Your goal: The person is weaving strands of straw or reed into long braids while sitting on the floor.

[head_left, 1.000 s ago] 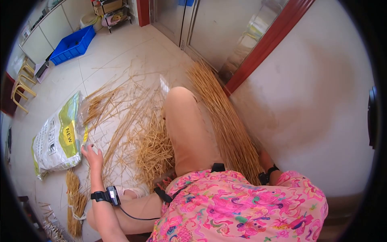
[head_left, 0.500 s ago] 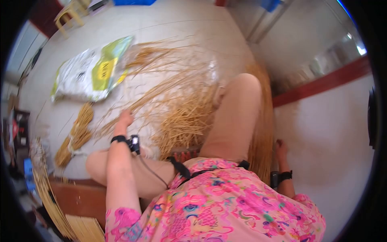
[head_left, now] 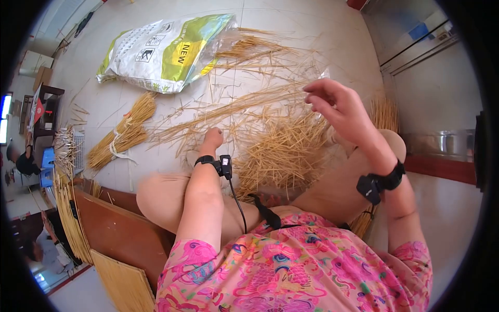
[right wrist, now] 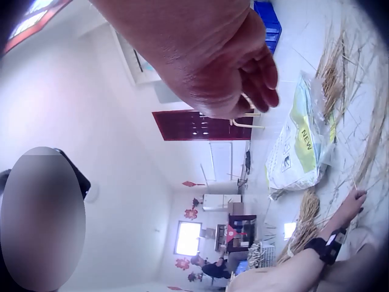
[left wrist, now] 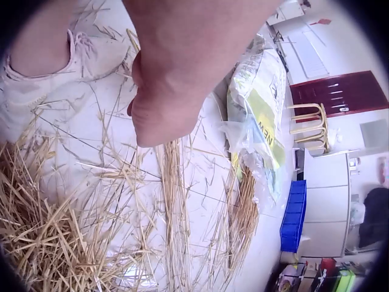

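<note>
My left hand point(head_left: 213, 138) is low over the floor, right beside a strand of long straw stalks point(head_left: 234, 109). In the left wrist view its fingers are bent inward and mostly hidden, with the stalks point(left wrist: 174, 207) running out from under it; whether it grips them I cannot tell. Raised over the knee, my right hand point(head_left: 345, 112) has loosely bent fingers and holds nothing. Between the legs lies a heap of short straw pieces point(head_left: 283, 153). Further left is a tied straw bundle point(head_left: 125, 130) with a white band.
A white and green plastic sack point(head_left: 166, 54) lies beyond the left hand, with straw point(head_left: 249, 47) at its mouth. Brown boards point(head_left: 114, 223) stand by the left knee. More long straw point(head_left: 384, 112) is beside the right leg, near a metal-framed door point(head_left: 431, 83).
The head view has swung left. My left hand has moved away from the sack to the long stalks. My right hand has risen from beside the straw at the wall to above the knee.
</note>
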A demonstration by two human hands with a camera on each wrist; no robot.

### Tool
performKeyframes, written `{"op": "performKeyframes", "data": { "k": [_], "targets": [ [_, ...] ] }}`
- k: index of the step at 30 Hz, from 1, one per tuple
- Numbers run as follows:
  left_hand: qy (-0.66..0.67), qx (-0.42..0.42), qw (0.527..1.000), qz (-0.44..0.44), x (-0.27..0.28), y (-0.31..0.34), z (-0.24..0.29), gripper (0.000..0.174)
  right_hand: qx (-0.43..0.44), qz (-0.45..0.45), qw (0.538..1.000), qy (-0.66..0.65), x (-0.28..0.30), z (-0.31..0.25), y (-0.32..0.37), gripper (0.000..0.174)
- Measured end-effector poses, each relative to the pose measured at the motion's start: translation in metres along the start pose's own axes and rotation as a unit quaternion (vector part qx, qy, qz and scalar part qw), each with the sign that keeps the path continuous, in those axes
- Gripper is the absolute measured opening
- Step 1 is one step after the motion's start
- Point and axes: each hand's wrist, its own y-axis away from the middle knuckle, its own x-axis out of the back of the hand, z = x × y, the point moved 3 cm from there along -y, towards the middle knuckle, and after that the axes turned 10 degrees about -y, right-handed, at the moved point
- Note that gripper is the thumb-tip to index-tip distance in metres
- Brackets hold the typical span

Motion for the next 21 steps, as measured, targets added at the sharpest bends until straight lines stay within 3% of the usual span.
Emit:
{"op": "performKeyframes", "data": {
  "k": [2,6,11,15,17,21],
  "targets": [
    [0.002,0.004,0.999,0.040,-0.009,-0.014,-0.013,0.022,-0.050,-0.100,0.986,0.121,-0.002,-0.004,-0.027,0.022],
    [0.016,0.047,0.996,0.080,-0.015,-0.025,-0.019,0.018,-0.074,-0.181,0.961,0.194,-0.003,0.020,-0.057,0.024],
    [0.022,0.079,0.993,0.088,0.010,-0.022,0.002,0.025,-0.048,-0.153,0.955,0.249,-0.006,0.044,-0.062,0.022],
    [0.029,0.074,0.991,0.111,-0.002,-0.038,0.004,0.025,-0.085,-0.149,0.946,0.276,-0.006,0.035,-0.063,0.022],
    [0.010,0.065,0.991,0.120,-0.005,-0.048,0.009,0.024,-0.063,-0.143,0.942,0.296,-0.007,0.037,-0.063,0.021],
    [-0.023,0.069,0.995,0.065,-0.013,-0.061,0.011,0.020,-0.043,-0.148,0.939,0.307,-0.008,0.035,-0.064,0.021]
  ]
}}
